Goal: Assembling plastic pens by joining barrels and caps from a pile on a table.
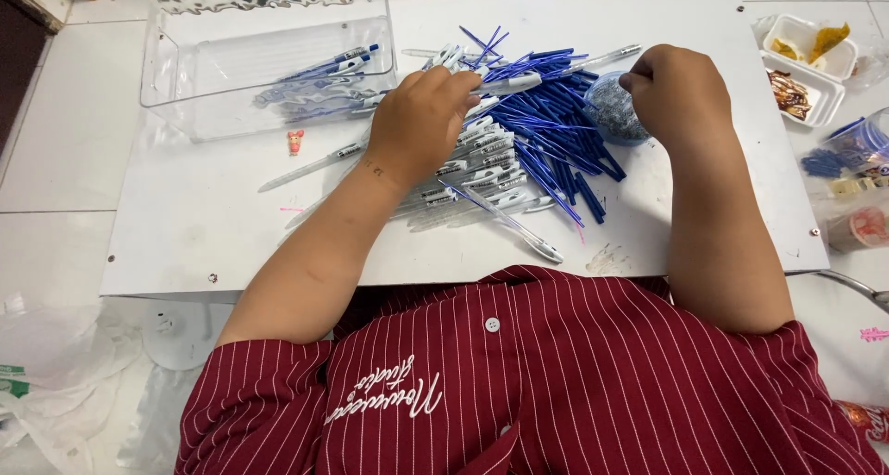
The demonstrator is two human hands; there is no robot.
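My left hand [428, 114] grips a clear pen barrel [512, 83] above a heap of clear barrels [482, 165] on the white board [204, 216]. My right hand [674, 91] reaches with pinched fingers into a small clear cup of tiny parts [611, 114]; whether the fingers hold a part is hidden. A pile of thin blue ink refills [556, 137] lies between and under the two hands. A finished pen [519, 232] rests near the board's front edge.
A clear plastic tray [185, 95] with a few assembled pens [338, 65] stands at the far left of the board. A small pink figure [295, 142] lies beside it. White food boxes [806, 63] and plastic cups [857, 174] sit on the floor to the right.
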